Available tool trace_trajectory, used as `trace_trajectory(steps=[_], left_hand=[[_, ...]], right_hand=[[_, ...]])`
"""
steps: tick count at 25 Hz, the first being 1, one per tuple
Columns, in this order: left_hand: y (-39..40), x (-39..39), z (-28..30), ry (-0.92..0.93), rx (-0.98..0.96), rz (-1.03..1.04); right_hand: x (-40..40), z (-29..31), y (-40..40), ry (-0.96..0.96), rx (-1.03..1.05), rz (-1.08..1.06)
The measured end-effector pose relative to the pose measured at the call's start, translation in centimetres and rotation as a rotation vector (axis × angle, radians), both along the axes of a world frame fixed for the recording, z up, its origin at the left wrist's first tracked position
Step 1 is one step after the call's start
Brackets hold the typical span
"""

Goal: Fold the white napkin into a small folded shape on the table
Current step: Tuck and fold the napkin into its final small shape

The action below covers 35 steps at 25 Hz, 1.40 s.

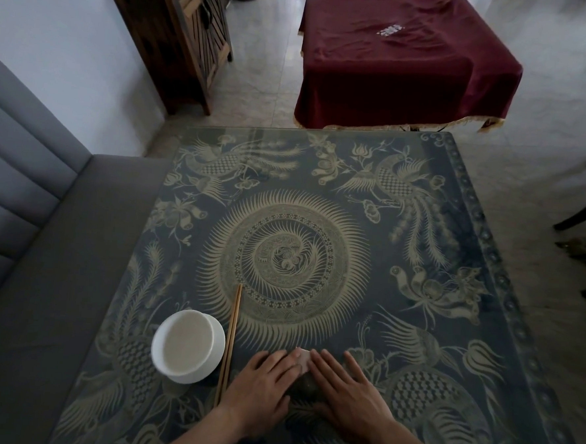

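A: Both hands, left hand and right hand, are laid flat, fingers straight, grasping nothing; the napkin is pinned between them at six o'clock.
B: The crease should be pressed evenly outward.

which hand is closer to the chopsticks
Left. The left hand lies just right of the chopsticks, pressing the napkin; the right hand is farther right, beyond the napkin.

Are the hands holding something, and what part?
Nothing is gripped. Both hands, left and right, press flat on the white napkin; only its far corner shows.
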<state>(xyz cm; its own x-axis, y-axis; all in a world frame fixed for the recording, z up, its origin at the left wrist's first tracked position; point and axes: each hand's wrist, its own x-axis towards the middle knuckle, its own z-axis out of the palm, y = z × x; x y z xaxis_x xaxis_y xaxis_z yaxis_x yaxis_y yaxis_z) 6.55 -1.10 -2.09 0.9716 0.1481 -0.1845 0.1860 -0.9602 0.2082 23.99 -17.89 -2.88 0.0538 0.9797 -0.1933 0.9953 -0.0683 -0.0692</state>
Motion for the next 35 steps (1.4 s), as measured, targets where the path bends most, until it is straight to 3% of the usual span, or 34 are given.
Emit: trace_trajectory(steps=[22, 30, 35], left_hand=[[-0.4, -2.5, -1.3, 0.016, -0.047, -0.015], [-1.2, -4.9, -1.3, -0.075, 0.018, -0.083], [-1.5, -2.8, -0.4, -0.204, 0.061, -0.02]], right_hand=[[-0.3, 0.8, 1.3, 0.008, -0.007, 0.013], [-0.3, 0.8, 1.4, 0.013, -0.007, 0.028], [-0.6, 0.7, 1.3, 0.02, -0.005, 0.014]])
